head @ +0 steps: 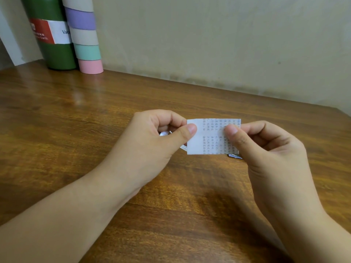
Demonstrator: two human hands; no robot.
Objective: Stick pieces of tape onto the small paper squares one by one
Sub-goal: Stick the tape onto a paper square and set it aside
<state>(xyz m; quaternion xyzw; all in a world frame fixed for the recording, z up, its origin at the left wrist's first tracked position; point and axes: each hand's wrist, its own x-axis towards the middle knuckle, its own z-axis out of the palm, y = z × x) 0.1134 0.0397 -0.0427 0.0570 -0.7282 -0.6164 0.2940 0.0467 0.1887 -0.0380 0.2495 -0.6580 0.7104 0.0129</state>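
Paper square [209, 137] (printed) between hands

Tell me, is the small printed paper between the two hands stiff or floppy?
Probably light and floppy: the printed paper looks thin, and both hands pinch it by opposite edges to keep it flat. It likely bends or creases easily. It will not roll.

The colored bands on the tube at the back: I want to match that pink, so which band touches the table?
The pink band, at the very bottom; the mint green band and purple band sit higher.
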